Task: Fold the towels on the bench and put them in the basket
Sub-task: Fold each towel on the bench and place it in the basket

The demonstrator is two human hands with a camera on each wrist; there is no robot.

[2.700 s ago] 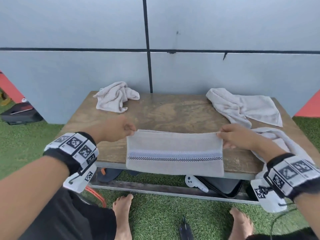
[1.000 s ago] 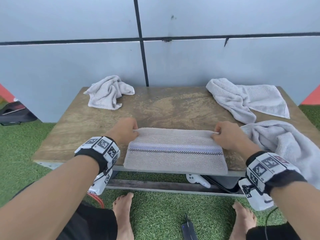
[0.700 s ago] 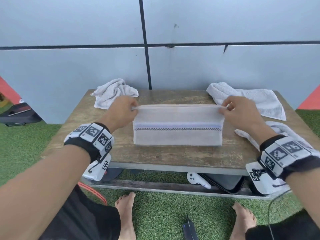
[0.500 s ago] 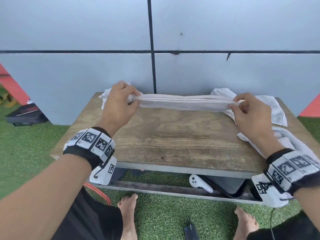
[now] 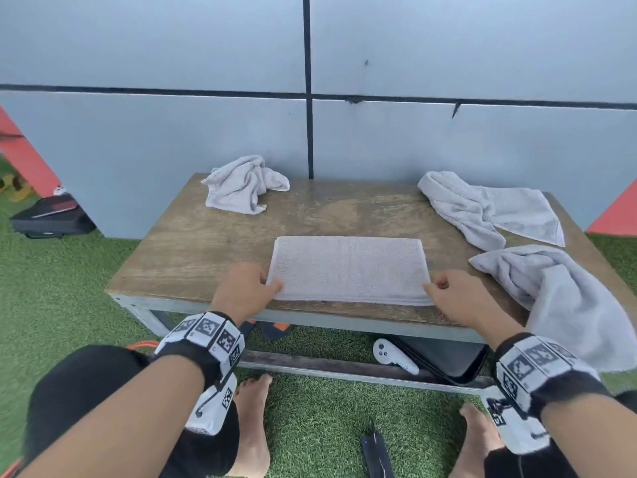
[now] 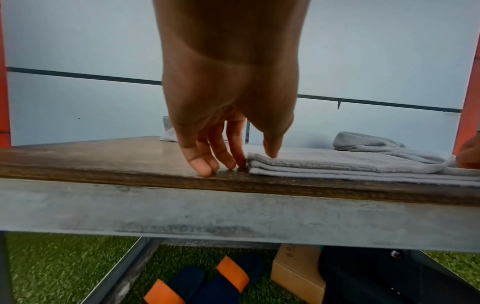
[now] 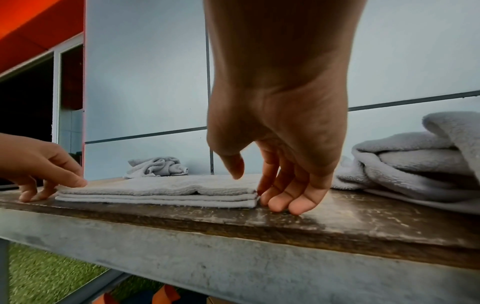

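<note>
Fingers [image 6: 235,152] of the left hand [image 5: 243,291] hang loosely spread, thumb resting on the folded towel [image 5: 348,269], which lies near the bench [image 5: 193,250] front edge, long axis running hand to hand, while the right hand [image 5: 456,298] touches the opposite end, thumb lifted, both palms down.

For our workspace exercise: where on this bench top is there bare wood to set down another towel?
Bare bench wood lies left of the folded towel, in front of the crumpled towel. Another bare strip runs behind the folded towel toward the wall. The right end is crowded: a spread towel and a draped towel overhanging the edge.
</note>
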